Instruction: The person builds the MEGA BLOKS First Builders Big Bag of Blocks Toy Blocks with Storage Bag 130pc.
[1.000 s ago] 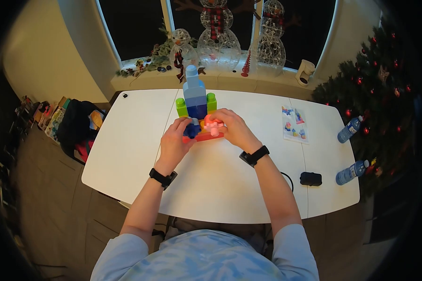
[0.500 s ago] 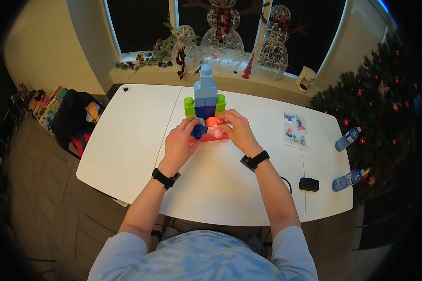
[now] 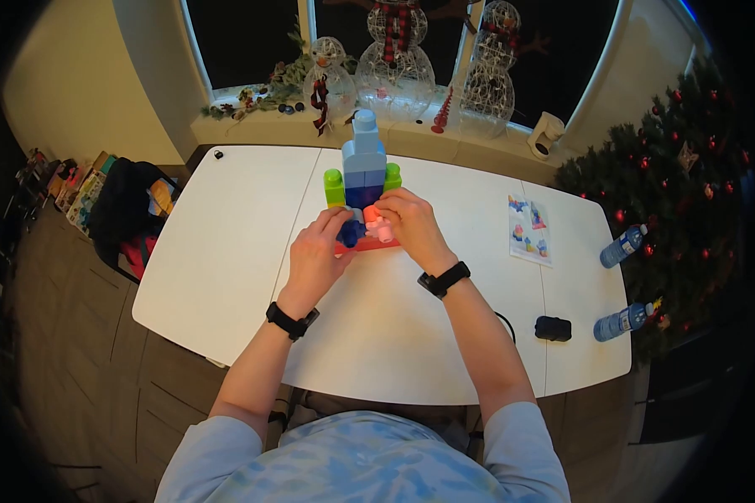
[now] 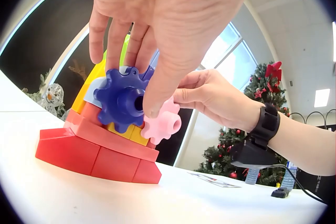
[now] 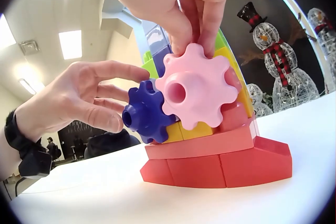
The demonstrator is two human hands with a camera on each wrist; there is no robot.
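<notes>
A toy-block build stands on the table, with a red base (image 5: pixel 210 171) and a tower of blue blocks (image 3: pixel 365 155) flanked by green ones. On its near side sit a dark blue gear (image 4: pixel 118 100) and a pink gear (image 5: pixel 202 95), side by side with their teeth close together. My right hand (image 3: pixel 415 226) pinches the pink gear at its upper edge, thumb and fingers pointing down. Around the dark blue gear is my left hand (image 3: pixel 312 251), fingers mostly straight; its index fingertip is at the gear's top and its thumb stands beside the hub.
A sheet with printed pictures (image 3: pixel 529 230) lies to the right on the white table (image 3: pixel 218 251). Near the right edge are a black case (image 3: pixel 553 329) and two water bottles (image 3: pixel 622 247). Wire snowmen (image 3: pixel 394 75) stand on the sill behind.
My right hand has moved slightly left, further over the pink gear. My left hand keeps its place by the dark blue gear. The head view has shifted a little.
</notes>
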